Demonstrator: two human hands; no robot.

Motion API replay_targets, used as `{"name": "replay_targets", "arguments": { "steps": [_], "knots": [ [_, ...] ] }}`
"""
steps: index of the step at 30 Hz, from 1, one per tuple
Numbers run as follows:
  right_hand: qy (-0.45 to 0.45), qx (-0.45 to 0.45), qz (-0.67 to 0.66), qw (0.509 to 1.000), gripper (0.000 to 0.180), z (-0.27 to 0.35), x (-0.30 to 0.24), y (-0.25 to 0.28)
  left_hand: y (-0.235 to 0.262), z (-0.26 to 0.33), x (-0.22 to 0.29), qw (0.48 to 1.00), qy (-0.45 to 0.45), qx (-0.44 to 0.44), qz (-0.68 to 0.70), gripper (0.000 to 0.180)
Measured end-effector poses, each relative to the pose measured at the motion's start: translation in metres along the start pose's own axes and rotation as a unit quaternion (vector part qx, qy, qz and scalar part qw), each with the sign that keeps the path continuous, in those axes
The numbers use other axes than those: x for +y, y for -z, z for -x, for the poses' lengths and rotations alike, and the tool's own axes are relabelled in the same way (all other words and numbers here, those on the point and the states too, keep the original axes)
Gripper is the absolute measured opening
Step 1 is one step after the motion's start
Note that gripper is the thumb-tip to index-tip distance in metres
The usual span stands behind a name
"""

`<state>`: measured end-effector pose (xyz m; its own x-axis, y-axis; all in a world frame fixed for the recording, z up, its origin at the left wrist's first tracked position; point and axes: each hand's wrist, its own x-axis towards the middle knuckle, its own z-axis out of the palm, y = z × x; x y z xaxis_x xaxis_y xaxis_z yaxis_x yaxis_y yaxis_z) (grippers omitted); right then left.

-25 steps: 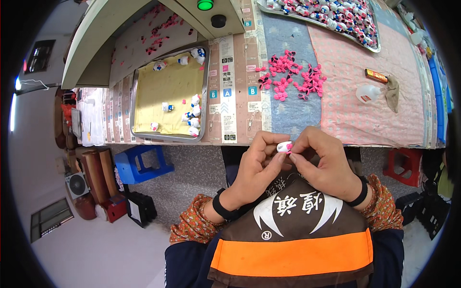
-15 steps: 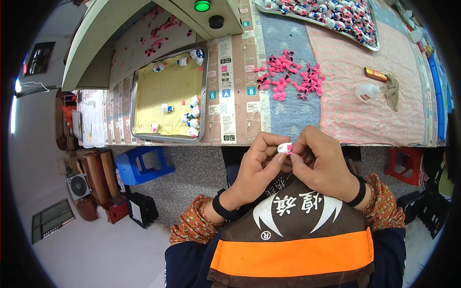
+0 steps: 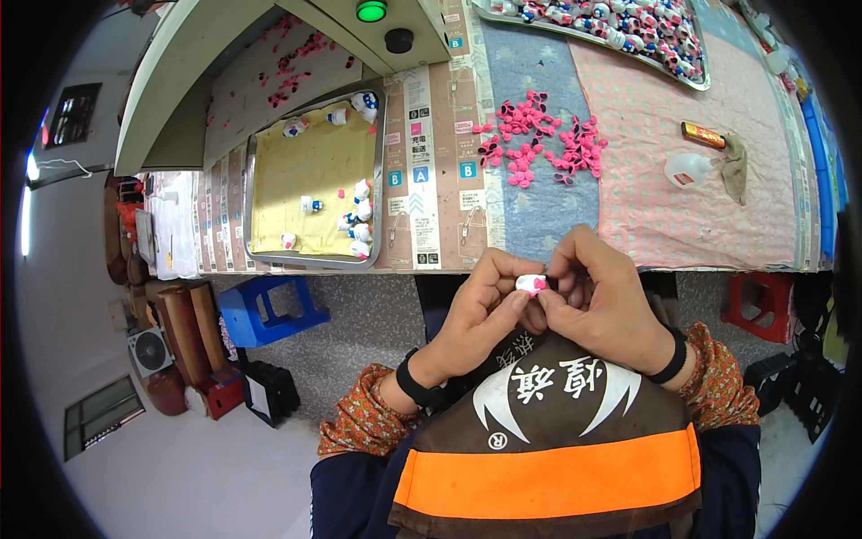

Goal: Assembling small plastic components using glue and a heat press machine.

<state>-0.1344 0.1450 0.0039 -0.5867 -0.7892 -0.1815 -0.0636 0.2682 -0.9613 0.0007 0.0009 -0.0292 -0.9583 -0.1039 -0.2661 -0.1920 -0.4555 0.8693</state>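
Note:
Just off the table's front edge, my left hand [image 3: 476,314] pinches a small white figurine head [image 3: 525,281] between thumb and fingers. A pink bow-shaped piece shows on the head's right side. My right hand [image 3: 611,301] is closed against that side, its thumb and fingertips on the pink piece. The fingers partly cover both. Beyond the hands, a pile of pink bow-shaped pieces [image 3: 525,135] is spread over a blue patterned cloth [image 3: 534,234]. A metal tray [image 3: 381,180] lined with yellow cloth stands to the left, with several white and blue figurines [image 3: 361,211] mostly along its right side.
A second metal tray [image 3: 584,40], heaped with figurines, stands at the far right. On the pink cloth [image 3: 646,216] lie a white squeeze bottle [image 3: 687,169], a rag [image 3: 734,171] and an orange-black tube [image 3: 703,136]. A cream machine [image 3: 359,40] with a green light overhangs the back left.
The figurine head has moved slightly down and turned a little, showing more of the pink piece. Both hands keep their grip and shift only slightly.

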Motion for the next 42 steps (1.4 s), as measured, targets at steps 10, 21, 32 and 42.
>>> {"name": "replay_targets", "arguments": {
  "steps": [10,21,32,42],
  "knots": [
    [-0.057,-0.050,-0.108,0.991,0.017,-0.001,0.006,0.002,0.004,0.003,0.002,0.999,0.008,-0.032,0.040,0.026],
    [-0.006,-0.082,-0.137,0.987,0.016,0.000,0.012,0.002,0.010,0.003,0.002,0.992,0.029,-0.066,0.107,0.029],
    [0.020,-0.107,-0.132,0.985,0.016,-0.001,0.016,0.004,0.011,0.004,-0.002,0.996,-0.026,-0.081,0.036,0.027],
    [-0.008,-0.110,-0.224,0.968,0.018,-0.001,0.024,-0.003,0.011,0.007,-0.004,0.992,-0.062,-0.107,0.004,0.026]
  ]
}}
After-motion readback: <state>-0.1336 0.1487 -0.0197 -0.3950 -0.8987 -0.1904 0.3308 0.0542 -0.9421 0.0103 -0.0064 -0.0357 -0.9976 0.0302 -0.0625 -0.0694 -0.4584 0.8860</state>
